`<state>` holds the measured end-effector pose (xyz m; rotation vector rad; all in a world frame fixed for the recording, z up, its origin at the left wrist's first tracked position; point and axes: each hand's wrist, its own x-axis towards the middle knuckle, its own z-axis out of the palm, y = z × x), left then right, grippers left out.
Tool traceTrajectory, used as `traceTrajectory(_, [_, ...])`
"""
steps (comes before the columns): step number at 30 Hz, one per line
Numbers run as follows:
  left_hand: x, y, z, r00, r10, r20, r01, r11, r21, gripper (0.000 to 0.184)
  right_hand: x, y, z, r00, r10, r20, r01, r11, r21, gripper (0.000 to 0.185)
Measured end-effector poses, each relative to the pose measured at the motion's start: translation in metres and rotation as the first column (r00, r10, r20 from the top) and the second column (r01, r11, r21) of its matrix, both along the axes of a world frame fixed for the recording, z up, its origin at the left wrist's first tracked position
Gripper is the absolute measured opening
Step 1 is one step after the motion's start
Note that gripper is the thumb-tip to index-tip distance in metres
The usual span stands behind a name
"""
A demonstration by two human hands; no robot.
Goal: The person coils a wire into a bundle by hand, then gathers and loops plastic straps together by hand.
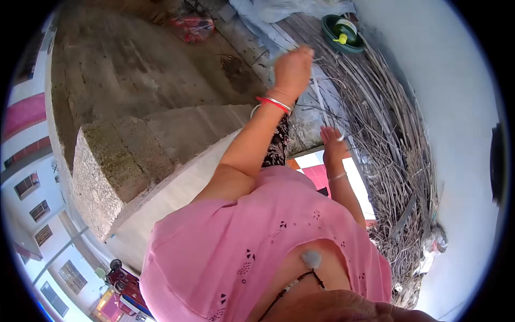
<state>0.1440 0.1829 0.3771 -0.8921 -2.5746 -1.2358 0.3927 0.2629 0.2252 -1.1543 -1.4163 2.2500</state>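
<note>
My left hand (294,68), with a red band and a pale bangle at the wrist, reaches out over the sticks and a pale sheet. Its fingers look curled together, slightly blurred, and whatever may be inside them is hidden. Closer to my body is my right hand (333,149), with a white ring and a thin bracelet. Its fingers are stretched out and it holds nothing visible. A thin pale strip (319,101) lies between the two hands; I cannot tell whether either touches it. Beyond my right hand spreads a long heap of dry sticks (375,155).
A green basin (328,44) holding a bottle with a yellow top stands at the far end of the sticks, by a white wall (445,70). Left is a rough concrete ledge (120,161). A red plastic bag (194,29) lies beyond. A motorcycle (129,292) stands lower left.
</note>
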Motion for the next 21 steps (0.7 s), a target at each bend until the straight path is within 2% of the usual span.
traceTrajectory(1, [-0.011, -0.012, 0.007, 0.998, 0.063, -0.001, -0.063, 0.996, -0.059, 0.026, -0.019, 0.000, -0.006, 0.999, -0.005, 0.051, 0.001, 0.996, 0.084, 0.027])
traceTrajectory(3, [-0.030, -0.033, 0.027, 0.978, 0.199, -0.062, -0.205, 0.971, -0.123, 0.028, -0.063, 0.005, -0.004, 0.983, 0.160, 0.090, -0.180, 0.937, 0.301, 0.031])
traceTrajectory(4, [-0.038, -0.042, 0.030, 0.967, 0.241, -0.082, -0.249, 0.964, -0.096, 0.029, -0.088, 0.004, -0.004, 0.968, 0.220, 0.123, -0.251, 0.805, 0.537, 0.028])
traceTrajectory(5, [-0.046, -0.049, 0.033, 0.954, 0.283, -0.102, -0.290, 0.955, -0.067, 0.030, -0.112, 0.001, -0.003, 0.948, 0.267, 0.173, -0.305, 0.611, 0.731, 0.025])
traceTrajectory(7, [-0.055, -0.059, 0.047, 0.930, 0.348, -0.117, -0.362, 0.923, -0.131, 0.032, -0.157, -0.014, 0.013, 0.883, 0.424, 0.200, -0.449, 0.640, 0.624, 0.023])
traceTrajectory(9, [-0.058, -0.064, 0.058, 0.923, 0.325, -0.207, -0.345, 0.936, -0.072, 0.034, -0.189, -0.032, 0.010, 0.778, 0.589, 0.218, -0.554, 0.481, 0.680, 0.021])
traceTrajectory(11, [-0.064, -0.069, 0.062, 0.925, 0.328, -0.189, -0.357, 0.923, -0.142, 0.035, -0.209, -0.040, 0.015, 0.591, 0.781, 0.200, -0.658, 0.323, 0.680, 0.021])
traceTrajectory(13, [-0.064, -0.070, 0.064, 0.925, 0.337, -0.173, -0.366, 0.914, -0.174, 0.035, -0.209, -0.057, 0.025, 0.461, 0.887, 0.022, -0.699, 0.348, 0.625, 0.023])
traceTrajectory(16, [-0.068, -0.071, 0.056, 0.929, 0.311, -0.203, -0.354, 0.906, -0.232, 0.034, -0.202, -0.085, 0.068, 0.196, 0.971, 0.135, -0.773, 0.068, 0.630, 0.027])
traceTrajectory(19, [-0.069, -0.068, 0.052, 0.941, 0.292, -0.167, -0.330, 0.902, -0.279, 0.034, -0.183, -0.098, 0.067, 0.194, 0.976, 0.103, -0.801, 0.097, 0.590, 0.030])
traceTrajectory(20, [-0.068, -0.067, 0.051, 0.946, 0.292, -0.144, -0.322, 0.903, -0.284, 0.034, -0.177, -0.091, 0.076, 0.282, 0.943, 0.178, -0.833, 0.149, 0.534, 0.035])
traceTrajectory(21, [-0.068, -0.065, 0.050, 0.953, 0.278, -0.118, -0.300, 0.919, -0.256, 0.033, -0.167, -0.087, 0.068, 0.415, 0.901, 0.123, -0.790, 0.290, 0.540, 0.035])
